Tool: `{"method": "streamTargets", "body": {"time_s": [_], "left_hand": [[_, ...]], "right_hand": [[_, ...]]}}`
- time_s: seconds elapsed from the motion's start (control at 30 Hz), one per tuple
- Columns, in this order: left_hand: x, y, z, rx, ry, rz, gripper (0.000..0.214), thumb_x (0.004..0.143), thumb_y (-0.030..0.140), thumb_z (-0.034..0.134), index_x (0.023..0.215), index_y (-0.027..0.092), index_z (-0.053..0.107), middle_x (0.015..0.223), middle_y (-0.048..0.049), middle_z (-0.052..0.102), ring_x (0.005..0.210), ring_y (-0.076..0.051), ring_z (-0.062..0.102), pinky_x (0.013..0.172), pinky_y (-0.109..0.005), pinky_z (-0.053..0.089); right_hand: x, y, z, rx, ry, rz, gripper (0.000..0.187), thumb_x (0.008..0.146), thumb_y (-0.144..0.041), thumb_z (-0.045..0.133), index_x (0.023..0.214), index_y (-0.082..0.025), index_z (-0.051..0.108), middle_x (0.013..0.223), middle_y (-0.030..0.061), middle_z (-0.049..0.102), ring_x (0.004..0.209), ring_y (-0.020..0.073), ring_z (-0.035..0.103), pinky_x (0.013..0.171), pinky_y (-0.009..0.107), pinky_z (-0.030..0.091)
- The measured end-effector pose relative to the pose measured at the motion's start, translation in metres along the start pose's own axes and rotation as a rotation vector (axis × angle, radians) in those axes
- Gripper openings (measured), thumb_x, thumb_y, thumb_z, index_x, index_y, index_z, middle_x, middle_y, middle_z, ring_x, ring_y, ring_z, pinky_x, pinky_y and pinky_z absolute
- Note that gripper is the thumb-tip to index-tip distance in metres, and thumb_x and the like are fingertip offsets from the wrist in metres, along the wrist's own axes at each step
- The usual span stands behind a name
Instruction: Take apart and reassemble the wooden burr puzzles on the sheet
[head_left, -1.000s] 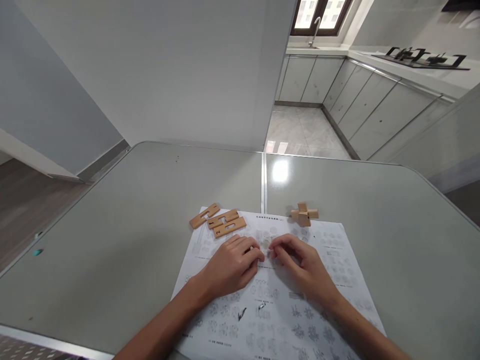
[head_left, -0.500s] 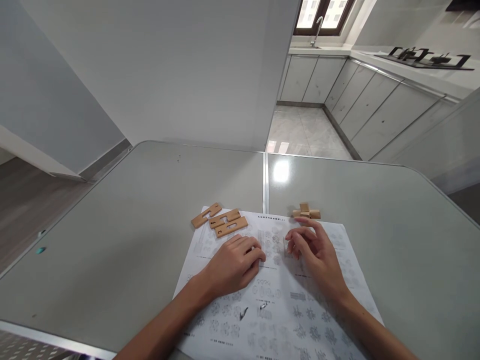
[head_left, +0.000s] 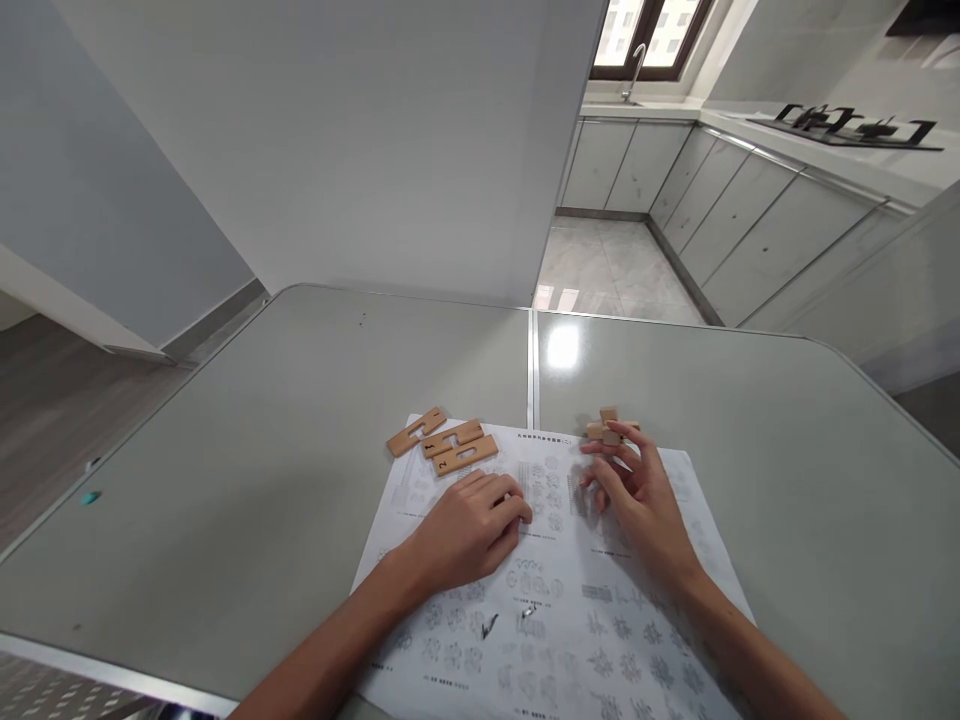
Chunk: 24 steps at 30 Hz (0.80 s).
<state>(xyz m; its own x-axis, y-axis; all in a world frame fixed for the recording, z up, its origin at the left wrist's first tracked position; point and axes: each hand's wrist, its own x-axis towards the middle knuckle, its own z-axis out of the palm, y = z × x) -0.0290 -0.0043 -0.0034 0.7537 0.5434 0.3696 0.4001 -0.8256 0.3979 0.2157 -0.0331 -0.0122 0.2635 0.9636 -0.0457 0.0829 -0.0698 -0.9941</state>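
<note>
A printed sheet of puzzle diagrams (head_left: 600, 640) lies on the grey table (head_left: 262, 450) in front of me. My left hand (head_left: 472, 525) rests on the sheet, palm down with its fingers curled under and nothing in them. My right hand (head_left: 634, 490) is stretched forward with fingers apart, its fingertips at a small wooden cross-shaped puzzle (head_left: 611, 428) by the sheet's far right corner. Three flat slotted wooden pieces (head_left: 450, 442) lie side by side at the sheet's far left corner, just beyond my left hand.
A metal seam (head_left: 532, 370) splits the table down the middle. A small teal object (head_left: 91, 497) sits near the table's left edge. A white partition wall (head_left: 375, 150) stands behind the table. Kitchen cabinets (head_left: 750, 220) run along the back right.
My right hand left the middle of the sheet, where it was fingertip to fingertip with the left, and moved forward and right to the wooden cross puzzle. The left hand stayed put.
</note>
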Motion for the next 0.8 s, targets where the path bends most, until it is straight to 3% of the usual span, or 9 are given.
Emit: {"method": "streamTargets", "body": {"time_s": [0.2, 0.37, 0.47, 0.57, 0.67, 0.8], "left_hand": [[-0.001, -0.001, -0.001, 0.000, -0.003, 0.001, 0.017, 0.094, 0.009, 0.049, 0.095, 0.019, 0.063, 0.097, -0.0051, 0.071, 0.079, -0.016, 0.065, 0.074, -0.032, 0.050], [0.000, 0.004, -0.003, -0.081, -0.014, -0.116, 0.018, 0.095, 0.014, 0.052, 0.110, 0.020, 0.060, 0.097, -0.0046, 0.071, 0.082, -0.019, 0.066, 0.078, -0.036, 0.052], [0.001, 0.008, -0.004, -0.289, 0.018, -0.338, 0.037, 0.096, 0.033, 0.063, 0.129, 0.022, 0.051, 0.102, -0.0047, 0.069, 0.074, -0.017, 0.062, 0.071, -0.034, 0.052], [0.002, 0.011, -0.006, -0.574, 0.053, -0.497, 0.052, 0.097, 0.049, 0.064, 0.138, 0.023, 0.043, 0.119, -0.0098, 0.066, 0.080, -0.017, 0.063, 0.072, -0.033, 0.054], [0.004, 0.012, -0.008, -0.814, 0.056, -0.531, 0.065, 0.096, 0.059, 0.062, 0.146, 0.023, 0.039, 0.131, -0.0151, 0.061, 0.095, -0.021, 0.066, 0.080, -0.036, 0.055], [0.008, 0.014, -0.009, -0.916, -0.046, -0.491, 0.067, 0.094, 0.065, 0.063, 0.144, 0.022, 0.049, 0.115, -0.0112, 0.066, 0.097, -0.024, 0.065, 0.084, -0.039, 0.054]], "right_hand": [[-0.001, -0.001, -0.001, -0.001, -0.018, -0.012, 0.032, 0.096, -0.048, 0.068, 0.120, -0.032, 0.054, 0.102, 0.0040, 0.072, 0.070, 0.0167, 0.062, 0.055, 0.028, 0.050], [-0.009, -0.006, -0.002, 0.027, -0.184, -0.063, 0.019, 0.100, -0.045, 0.064, 0.103, -0.028, 0.056, 0.079, 0.0009, 0.069, 0.065, 0.0158, 0.057, 0.058, 0.028, 0.047], [-0.016, -0.007, -0.001, 0.083, -0.298, -0.120, 0.020, 0.102, -0.043, 0.061, 0.095, -0.027, 0.053, 0.072, -0.0020, 0.064, 0.061, 0.0142, 0.054, 0.059, 0.027, 0.046], [-0.022, -0.007, 0.000, 0.135, -0.390, -0.153, 0.021, 0.103, -0.042, 0.060, 0.092, -0.026, 0.052, 0.070, -0.0025, 0.063, 0.061, 0.0143, 0.055, 0.059, 0.027, 0.046], [-0.028, -0.008, 0.001, 0.114, -0.471, -0.205, 0.018, 0.103, -0.039, 0.060, 0.093, -0.026, 0.054, 0.074, -0.0010, 0.063, 0.066, 0.0161, 0.059, 0.063, 0.029, 0.049], [-0.034, -0.008, 0.006, -0.057, -0.548, -0.331, 0.012, 0.102, -0.033, 0.061, 0.093, -0.025, 0.056, 0.078, -0.0006, 0.061, 0.068, 0.0159, 0.058, 0.065, 0.029, 0.049]]}}
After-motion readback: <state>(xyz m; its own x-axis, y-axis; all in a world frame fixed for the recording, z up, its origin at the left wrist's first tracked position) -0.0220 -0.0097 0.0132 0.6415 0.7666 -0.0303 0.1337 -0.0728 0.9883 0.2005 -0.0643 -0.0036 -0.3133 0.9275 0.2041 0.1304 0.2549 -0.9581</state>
